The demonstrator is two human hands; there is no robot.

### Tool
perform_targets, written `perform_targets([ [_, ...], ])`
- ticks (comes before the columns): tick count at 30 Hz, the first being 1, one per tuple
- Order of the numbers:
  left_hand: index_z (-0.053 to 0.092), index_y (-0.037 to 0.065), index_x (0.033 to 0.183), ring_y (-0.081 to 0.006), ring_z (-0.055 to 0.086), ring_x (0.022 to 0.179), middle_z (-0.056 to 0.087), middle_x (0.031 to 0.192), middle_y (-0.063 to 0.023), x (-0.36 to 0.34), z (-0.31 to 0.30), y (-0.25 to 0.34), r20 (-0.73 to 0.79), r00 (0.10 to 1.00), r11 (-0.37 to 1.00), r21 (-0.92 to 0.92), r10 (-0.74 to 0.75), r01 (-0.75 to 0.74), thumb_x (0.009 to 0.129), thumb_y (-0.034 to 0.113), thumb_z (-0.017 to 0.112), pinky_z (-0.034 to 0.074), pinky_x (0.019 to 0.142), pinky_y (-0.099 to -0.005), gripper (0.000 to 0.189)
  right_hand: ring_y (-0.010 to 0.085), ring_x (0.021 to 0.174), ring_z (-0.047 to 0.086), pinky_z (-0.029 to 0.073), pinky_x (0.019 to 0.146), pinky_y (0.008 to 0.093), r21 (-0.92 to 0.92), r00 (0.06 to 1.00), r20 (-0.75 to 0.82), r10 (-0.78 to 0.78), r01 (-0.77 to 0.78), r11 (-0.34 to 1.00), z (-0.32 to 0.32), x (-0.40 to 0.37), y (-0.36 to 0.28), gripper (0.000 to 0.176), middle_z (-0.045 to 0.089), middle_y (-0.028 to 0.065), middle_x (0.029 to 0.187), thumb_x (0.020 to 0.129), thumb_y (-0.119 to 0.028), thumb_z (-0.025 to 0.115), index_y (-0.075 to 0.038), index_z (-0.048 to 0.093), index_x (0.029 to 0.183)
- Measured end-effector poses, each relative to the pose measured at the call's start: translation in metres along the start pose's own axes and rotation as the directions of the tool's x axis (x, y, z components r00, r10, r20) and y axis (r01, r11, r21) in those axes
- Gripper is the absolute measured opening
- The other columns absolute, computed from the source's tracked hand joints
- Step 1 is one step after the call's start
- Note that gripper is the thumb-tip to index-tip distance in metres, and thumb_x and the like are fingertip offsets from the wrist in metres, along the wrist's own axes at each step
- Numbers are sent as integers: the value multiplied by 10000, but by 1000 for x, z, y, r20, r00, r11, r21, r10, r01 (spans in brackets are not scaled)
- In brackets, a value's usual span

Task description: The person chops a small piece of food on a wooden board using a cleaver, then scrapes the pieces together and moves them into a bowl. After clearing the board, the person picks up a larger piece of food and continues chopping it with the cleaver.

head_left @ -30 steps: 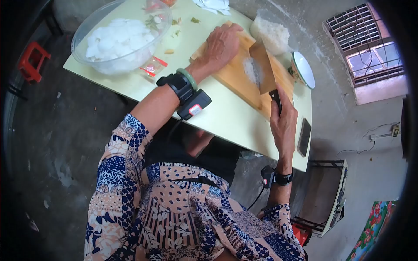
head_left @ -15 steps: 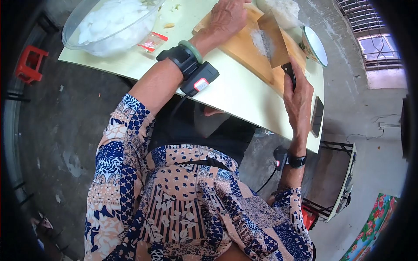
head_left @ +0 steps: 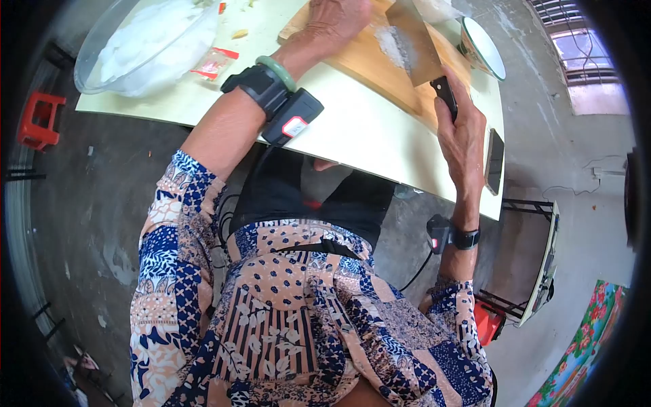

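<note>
My right hand (head_left: 462, 132) is wrapped round the black handle of a cleaver (head_left: 415, 44). Its broad blade stands tilted over a wooden cutting board (head_left: 380, 85), beside a small heap of white shredded or chopped food (head_left: 392, 46). At the top edge of the view, my left hand (head_left: 341, 26) is over the board's left part, apart from the blade. The frame's edge cuts off its fingers, so whether they hold anything is hidden.
Left on the pale table (head_left: 366, 142) are a clear plastic bowl (head_left: 91, 80) of white pieces and a red-and-clear packet (head_left: 215, 63). An enamel bowl (head_left: 484, 49) leans right of the board, above a phone (head_left: 496, 161). A red stool (head_left: 42, 121) stands on the floor.
The whole view has shifted, so the table, board and both hands appear slightly farther left and up. My right hand keeps its hold on the cleaver.
</note>
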State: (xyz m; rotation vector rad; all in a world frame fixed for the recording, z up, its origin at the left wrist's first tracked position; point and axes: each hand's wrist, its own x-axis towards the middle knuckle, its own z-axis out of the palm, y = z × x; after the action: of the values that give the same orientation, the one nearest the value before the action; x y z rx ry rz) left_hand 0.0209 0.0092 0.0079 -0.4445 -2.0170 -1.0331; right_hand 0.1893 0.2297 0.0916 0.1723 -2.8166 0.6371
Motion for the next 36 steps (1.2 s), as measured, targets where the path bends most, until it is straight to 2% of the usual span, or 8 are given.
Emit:
perform_targets([
  [7,655,13,1187,-412,638,1047,674,1083,-221,3,0,-12,-24,999,998,59,24,-23,940,96,535,501,961,-505,286,289,857,742,563,799,393,32,973,-176,-147,155,987,-1,-4,3,489,756,234,1075,975,-30,590,-73,598,1463],
  [9,662,13,1178,-412,641,1042,676,1069,-222,-4,4,-8,-9,1000,999,47,-26,27,937,93,536,504,959,-505,283,280,817,723,558,781,394,1,997,-49,-57,57,998,-2,-3,-3,497,757,223,1057,979,-34,587,-85,595,1473],
  [12,659,14,1185,-409,637,1057,666,1098,-233,6,3,-13,2,998,996,72,-59,58,936,90,534,505,958,-504,288,277,784,701,552,768,395,-52,995,-18,-96,95,994,4,2,0,500,753,220,1041,984,-41,582,-97,592,1481],
  [17,657,27,1185,-415,639,1020,663,1079,-235,-6,2,-8,-31,999,1000,22,-15,16,941,99,519,514,912,-508,289,269,756,681,547,761,411,-11,984,-94,-151,151,988,12,0,6,513,747,235,1031,990,-48,580,-108,574,1500],
  [27,642,-7,1139,-432,635,1002,665,1028,-245,-4,9,-3,-101,995,998,57,21,-16,938,90,519,512,891,-520,254,339,914,734,553,841,420,-11,994,-30,-109,109,994,11,-1,2,525,738,253,1097,985,-31,593,-108,564,1504],
  [33,632,-31,1111,-443,636,996,659,987,-280,-6,8,6,2,998,996,50,-67,67,953,79,496,502,912,-527,235,361,1030,740,547,912,427,-51,984,-38,-172,170,984,9,-3,-4,548,725,264,1173,977,-8,587,-110,558,1515],
  [35,627,-35,1116,-441,640,981,665,970,-274,-10,8,11,-145,977,986,79,159,-148,959,96,510,509,886,-532,235,330,1033,741,547,915,403,-55,987,-17,-158,157,986,7,-5,-2,544,727,262,1172,975,-6,591,-114,567,1508],
  [36,627,-35,1116,-441,640,981,665,970,-274,-10,9,11,-143,978,987,74,154,-145,959,96,510,509,886,-532,235,306,1016,739,546,905,392,-37,991,-20,-132,131,991,6,-5,-2,540,731,257,1159,975,-5,592,-116,574,1504],
])
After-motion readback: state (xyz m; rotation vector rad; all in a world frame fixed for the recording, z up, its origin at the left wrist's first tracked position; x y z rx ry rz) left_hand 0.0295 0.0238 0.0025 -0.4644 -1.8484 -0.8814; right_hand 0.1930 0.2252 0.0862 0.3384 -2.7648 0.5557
